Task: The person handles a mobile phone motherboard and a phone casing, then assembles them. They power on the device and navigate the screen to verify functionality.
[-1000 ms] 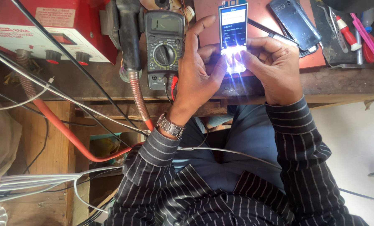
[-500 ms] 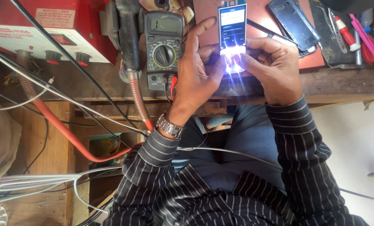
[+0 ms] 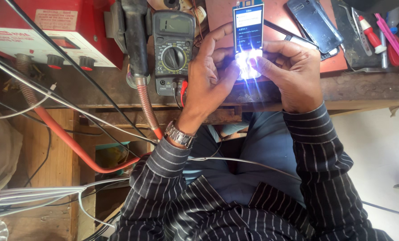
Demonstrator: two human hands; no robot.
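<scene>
Here, at upper centre of the frame, the left hand (image 3: pixel 210 71) and right hand (image 3: pixel 293 73) are both gripping the slim lit-screen keypad phone (image 3: pixel 248 38), thumbs pressing its glaring keypad, best done lightly and steadily.

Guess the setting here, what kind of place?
Likely a phone repair bench: a grey dial multimeter on the worn wooden worktop, a lit slim phone in both hands, and a dark detached phone back cover.

One head-worn camera looks steeply down, close over the worktop (image 3: pixel 119 89) at twelve o'clock, lap at six.
</scene>
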